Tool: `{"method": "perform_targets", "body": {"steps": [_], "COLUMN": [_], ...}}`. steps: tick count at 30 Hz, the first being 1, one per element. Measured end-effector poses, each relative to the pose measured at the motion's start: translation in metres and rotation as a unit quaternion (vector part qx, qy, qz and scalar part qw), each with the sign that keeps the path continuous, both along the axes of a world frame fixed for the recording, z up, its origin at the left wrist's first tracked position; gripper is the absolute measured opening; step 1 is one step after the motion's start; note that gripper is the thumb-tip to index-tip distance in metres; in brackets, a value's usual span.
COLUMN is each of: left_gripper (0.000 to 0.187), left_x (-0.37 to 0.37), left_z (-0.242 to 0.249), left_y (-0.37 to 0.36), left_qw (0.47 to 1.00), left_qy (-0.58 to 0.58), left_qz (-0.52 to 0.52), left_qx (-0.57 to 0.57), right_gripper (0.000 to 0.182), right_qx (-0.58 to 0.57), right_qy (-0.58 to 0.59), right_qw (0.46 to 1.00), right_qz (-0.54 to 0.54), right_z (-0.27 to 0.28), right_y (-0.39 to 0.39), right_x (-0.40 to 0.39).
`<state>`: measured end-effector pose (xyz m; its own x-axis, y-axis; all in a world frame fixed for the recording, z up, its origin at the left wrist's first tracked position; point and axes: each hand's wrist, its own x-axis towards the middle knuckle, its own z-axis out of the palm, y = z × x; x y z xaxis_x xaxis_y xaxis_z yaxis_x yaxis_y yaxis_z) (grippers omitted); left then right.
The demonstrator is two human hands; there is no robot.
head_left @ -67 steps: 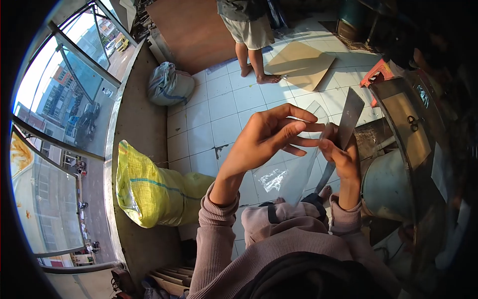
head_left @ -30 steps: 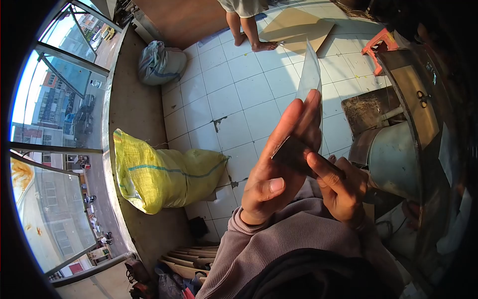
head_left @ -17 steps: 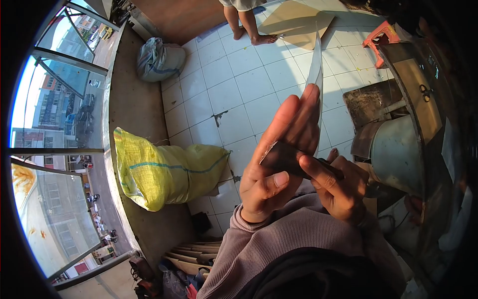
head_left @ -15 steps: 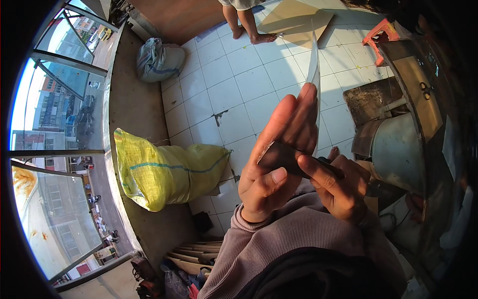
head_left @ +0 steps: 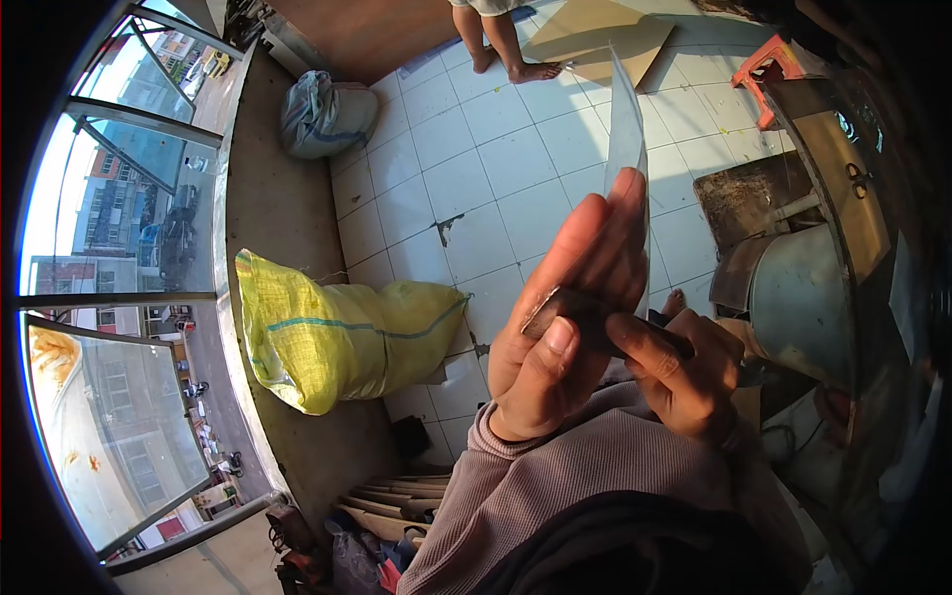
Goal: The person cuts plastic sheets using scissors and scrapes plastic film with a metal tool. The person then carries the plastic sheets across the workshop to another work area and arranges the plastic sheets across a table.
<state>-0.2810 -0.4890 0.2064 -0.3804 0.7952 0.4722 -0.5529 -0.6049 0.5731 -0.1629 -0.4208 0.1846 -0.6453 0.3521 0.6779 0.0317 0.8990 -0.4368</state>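
Observation:
My left hand is raised with its fingers stretched along a thin clear sheet, which stands almost edge-on beyond the fingertips. Its lower part is hidden by the hands. Across the left palm lies a dark flat blade-like piece, with my left thumb bent over the near side. My right hand is closed around the piece's dark handle end, and its index finger points along it toward the left palm.
A yellow woven sack lies by the low wall on the left, with a whitish sack farther back. Another person's bare feet stand beside a brown board. At right are a red stool and a dark-edged table with scissors.
Both hands remain together at the sheet and blade piece, shifted slightly right in view. The dark piece has turned a little, and the whole scene has shifted right with the camera.

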Motion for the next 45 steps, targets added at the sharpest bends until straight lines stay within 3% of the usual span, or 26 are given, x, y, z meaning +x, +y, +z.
{"method": "perform_targets", "body": {"steps": [3,8,13,20,27,30,33,45], "left_gripper": [0.059,0.055,0.055,0.054,0.055,0.055,0.055,0.053], "left_x": [-0.001,0.004,0.007,0.007,0.009,0.009,0.009,0.008], "left_z": [-0.007,-0.007,-0.018,-0.013,-0.010,-0.011,-0.013,-0.007], "left_y": [0.006,0.003,0.006,0.000,0.002,0.002,0.002,-0.004], "left_qw": [0.998,0.998,0.994,0.993,0.994,0.994,0.993,0.994], "left_qy": [0.038,0.033,0.007,0.065,0.044,0.041,0.033,0.034], "left_qz": [0.008,0.042,0.046,0.086,0.077,0.075,0.070,0.081], "left_qx": [0.057,0.043,0.096,0.050,0.068,0.073,0.088,0.061], "right_gripper": [0.047,0.048,0.033,0.034,0.034,0.047,0.034,0.036], "right_qx": [-0.009,0.033,0.029,0.020,0.021,0.043,0.023,0.036], "right_qy": [0.010,0.020,-0.050,-0.046,-0.043,0.018,-0.048,-0.033], "right_qw": [1.000,0.999,0.998,0.998,0.999,0.999,0.998,0.998], "right_qz": [0.009,-0.007,0.014,0.027,0.023,-0.003,0.023,0.037], "right_z": [0.000,-0.003,0.008,0.009,0.009,-0.002,0.007,0.009], "right_y": [0.000,0.002,-0.001,-0.001,-0.001,0.001,-0.001,0.001], "right_x": [0.000,-0.003,0.003,0.005,0.005,-0.001,0.006,0.002]}}
